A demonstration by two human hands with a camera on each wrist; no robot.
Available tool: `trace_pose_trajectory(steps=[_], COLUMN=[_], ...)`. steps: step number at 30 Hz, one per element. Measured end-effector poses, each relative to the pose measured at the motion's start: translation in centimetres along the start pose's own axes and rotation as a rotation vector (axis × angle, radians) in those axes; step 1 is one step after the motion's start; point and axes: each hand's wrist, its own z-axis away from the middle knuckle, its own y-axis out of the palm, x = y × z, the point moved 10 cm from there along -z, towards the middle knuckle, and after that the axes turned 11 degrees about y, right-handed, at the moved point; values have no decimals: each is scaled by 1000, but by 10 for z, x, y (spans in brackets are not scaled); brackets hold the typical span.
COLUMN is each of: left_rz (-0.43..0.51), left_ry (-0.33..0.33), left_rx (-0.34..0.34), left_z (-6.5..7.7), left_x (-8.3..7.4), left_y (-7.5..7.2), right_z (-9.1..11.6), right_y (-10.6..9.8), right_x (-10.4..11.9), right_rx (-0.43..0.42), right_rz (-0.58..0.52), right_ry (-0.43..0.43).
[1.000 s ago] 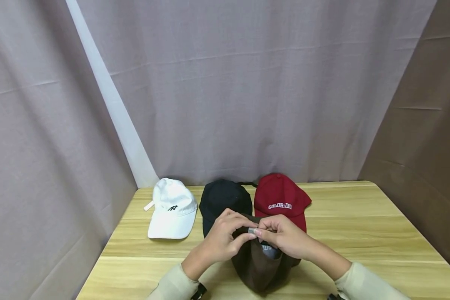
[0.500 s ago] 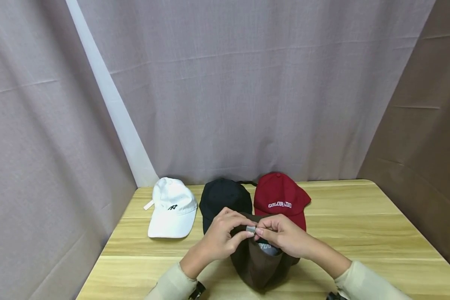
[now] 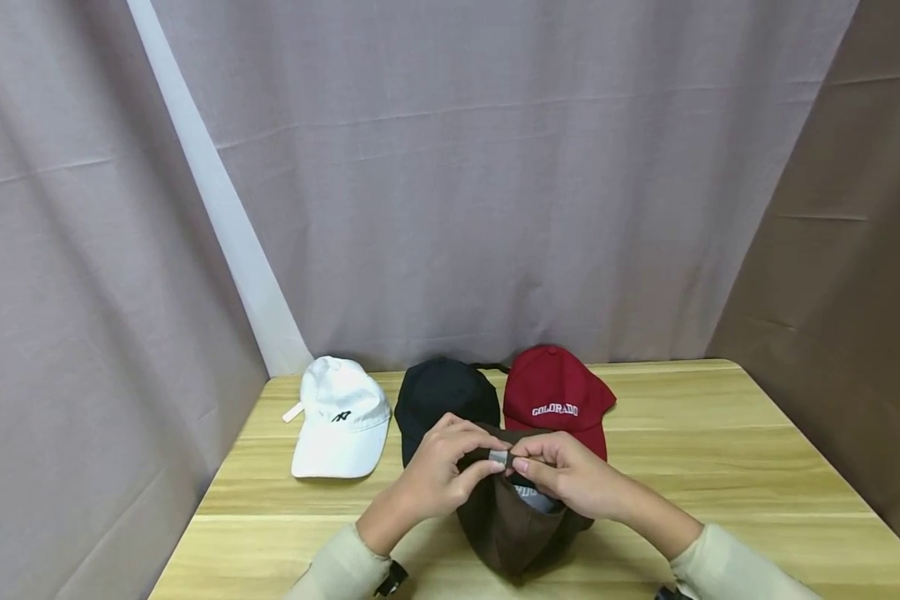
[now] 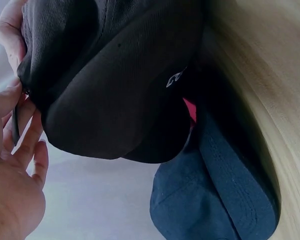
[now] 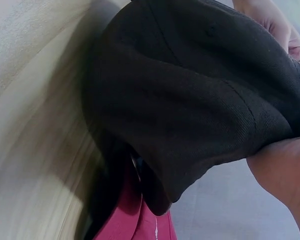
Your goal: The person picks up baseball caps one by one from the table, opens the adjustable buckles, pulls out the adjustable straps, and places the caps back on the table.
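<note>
A dark brown cap (image 3: 521, 533) is held up close over the near part of the table, its back strap toward the top in the head view. My left hand (image 3: 438, 471) pinches the strap at its silvery buckle (image 3: 498, 457) between thumb and fingertips. Just right of the buckle, my right hand (image 3: 573, 479) pinches the strap too. Printed lettering shows on a grey lining patch (image 3: 534, 498) inside the cap. The left wrist view shows the dark strap end (image 4: 15, 125) between the left thumb and fingers. In the right wrist view the crown (image 5: 180, 95) hides most of both hands.
Behind the hands lie a black cap (image 3: 446, 400) and a red cap (image 3: 555, 387) lettered COLORADO, side by side. Further left on the wooden table (image 3: 720, 467) is a white cap (image 3: 341, 433). Grey curtains (image 3: 450, 208) hang behind the table.
The buckle shows more fully between the fingertips than a second ago. Both hands keep their pinch on the strap, and the other caps stay put; the head view shifts slightly.
</note>
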Motion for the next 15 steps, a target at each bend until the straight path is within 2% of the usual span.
trace_pose_trajectory(steps=[10,15], left_rz=[14,18], left_ry=[18,12], left_rx=[7,0], left_z=[1,0], left_x=[-2,-1], left_y=[0,-1], right_z=[1,1], right_y=[2,-1], right_x=[-6,-4], right_rx=[38,3], right_rz=[11,18], right_ry=[24,1])
